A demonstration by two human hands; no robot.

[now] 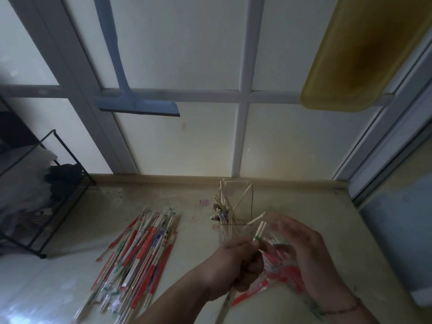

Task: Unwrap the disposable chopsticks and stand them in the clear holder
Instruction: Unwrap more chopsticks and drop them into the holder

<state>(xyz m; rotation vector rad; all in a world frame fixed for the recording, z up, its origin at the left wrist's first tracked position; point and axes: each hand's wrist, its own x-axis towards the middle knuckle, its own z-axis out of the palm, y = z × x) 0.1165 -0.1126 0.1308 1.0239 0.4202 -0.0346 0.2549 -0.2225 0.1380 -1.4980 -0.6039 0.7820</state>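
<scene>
My left hand (236, 265) grips a pair of chopsticks (260, 230) whose bare tips poke up out of its fist, with a green-printed wrapper band just below them. My right hand (308, 251) is blurred, its fingers spread over a heap of torn clear and red wrappers (278, 274); whether it holds any of them I cannot tell. Just beyond both hands stands the clear holder (243, 202) with several unwrapped chopsticks leaning in it. A pile of wrapped chopsticks (142, 253) in red, green and clear sleeves lies on the floor to the left.
A black wire rack (58, 183) with dark cloth stands at the far left. A white-framed frosted window wall (236, 141) rises behind the holder, with a blue squeegee (138, 106) and a yellow tray (350, 73) hanging against it. A door frame (385, 148) runs along the right.
</scene>
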